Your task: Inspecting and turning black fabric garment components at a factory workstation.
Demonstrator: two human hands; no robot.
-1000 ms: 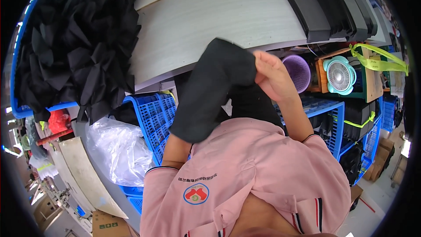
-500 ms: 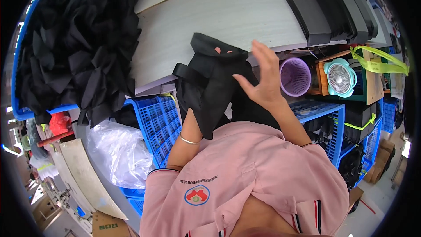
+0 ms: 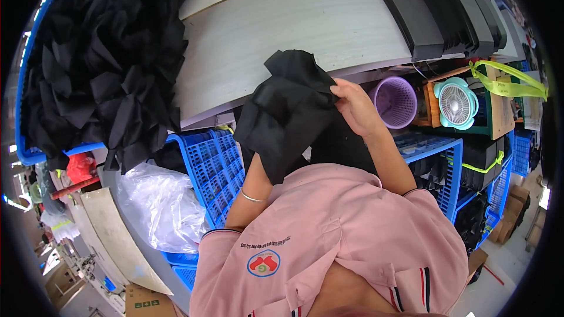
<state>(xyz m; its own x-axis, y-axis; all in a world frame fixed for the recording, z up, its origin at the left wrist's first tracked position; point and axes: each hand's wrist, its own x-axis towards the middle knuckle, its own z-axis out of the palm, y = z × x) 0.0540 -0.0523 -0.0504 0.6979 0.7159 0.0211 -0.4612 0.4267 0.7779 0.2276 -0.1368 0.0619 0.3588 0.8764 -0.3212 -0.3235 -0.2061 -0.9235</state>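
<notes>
- Right hand point(image 3: 355, 105) pinches the black fabric piece point(image 3: 288, 111), fingers closed on its edge.
- Left hand, hidden under the fabric, probably grips it; cannot tell.
- Grey table point(image 3: 305, 35) lies behind.

Person wears a pink short-sleeved polo shirt point(image 3: 329, 229). Round embroidered emblem point(image 3: 263, 263) in red, white and blue on the chest, with a line of small dark lettering above it. Sleeve cuffs edged with dark trim; red, white and dark striped trim at the collar point(image 3: 423, 290). Thin silver bangle point(image 3: 252, 198) on the left wrist. Forearms bare.
</notes>
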